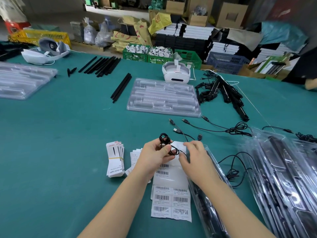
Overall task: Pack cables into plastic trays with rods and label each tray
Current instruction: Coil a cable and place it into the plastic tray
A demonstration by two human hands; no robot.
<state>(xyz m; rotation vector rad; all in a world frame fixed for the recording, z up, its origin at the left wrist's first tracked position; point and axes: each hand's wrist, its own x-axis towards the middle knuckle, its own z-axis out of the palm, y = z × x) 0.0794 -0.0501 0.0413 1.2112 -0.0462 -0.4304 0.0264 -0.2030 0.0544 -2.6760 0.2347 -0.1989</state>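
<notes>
Holding a coiled cable (167, 145) just above the label sheet (171, 201), the left hand (154, 156) grips it while the right hand (193, 158) pinches a white label (179, 146). Right of the sheet lie filled trays (274, 177); beyond it one empty tray (163, 97) and loose rods (101, 66) wait on the bench (60, 134).

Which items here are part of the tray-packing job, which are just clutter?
Job:
- coiled cable held in left hand
- label sheet, right hand pinching a label
- empty clear tray
- black rods
- loose cables
- packed trays

Lying about:
- white headset
- green crates
- cardboard boxes
</notes>
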